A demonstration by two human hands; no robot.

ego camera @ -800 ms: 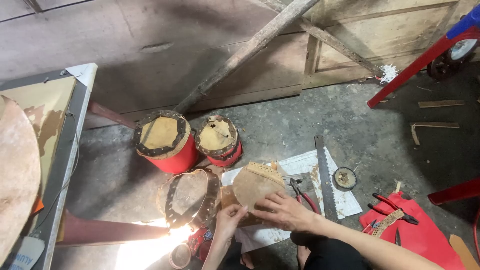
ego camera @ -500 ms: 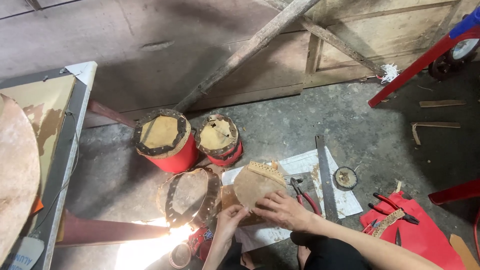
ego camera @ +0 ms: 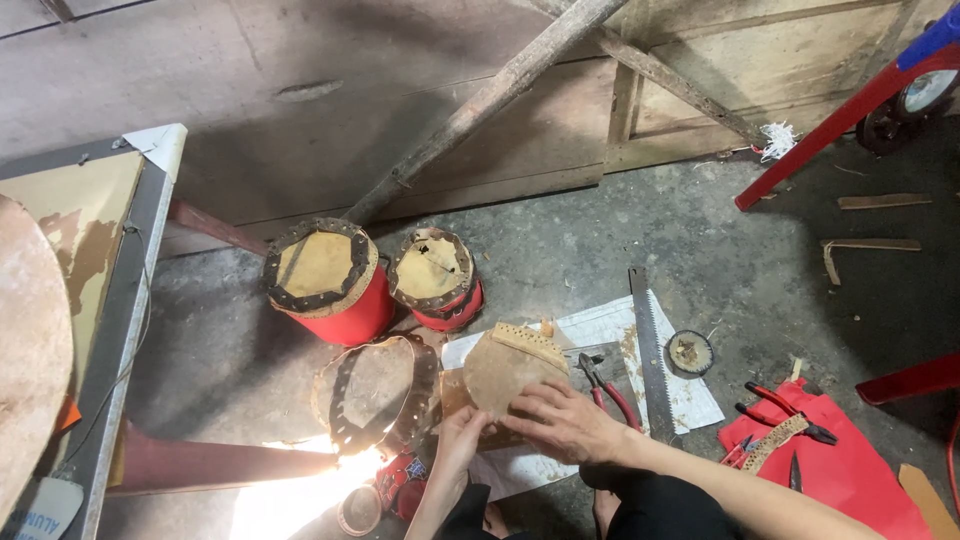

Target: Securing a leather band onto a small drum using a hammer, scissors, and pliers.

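Observation:
A round tan hide piece (ego camera: 508, 368) with a punched edge lies over a small drum body on the floor in front of me. My right hand (ego camera: 562, 422) presses flat on its near edge. My left hand (ego camera: 462, 432) grips the drum's near left side, just under the hide. Beside it to the left stands a drum (ego camera: 375, 392) with a dark laced rim. Two red drums stand further back: a large red drum (ego camera: 325, 278) and a smaller red drum (ego camera: 436, 276).
A hand saw (ego camera: 651, 345), red-handled pliers (ego camera: 607, 390) and white paper (ego camera: 610, 330) lie right of the hide. A red cloth (ego camera: 850, 470) holds more pliers. A small round tin (ego camera: 690, 351), a wooden pole (ego camera: 480, 105), a table edge (ego camera: 125, 300) at left.

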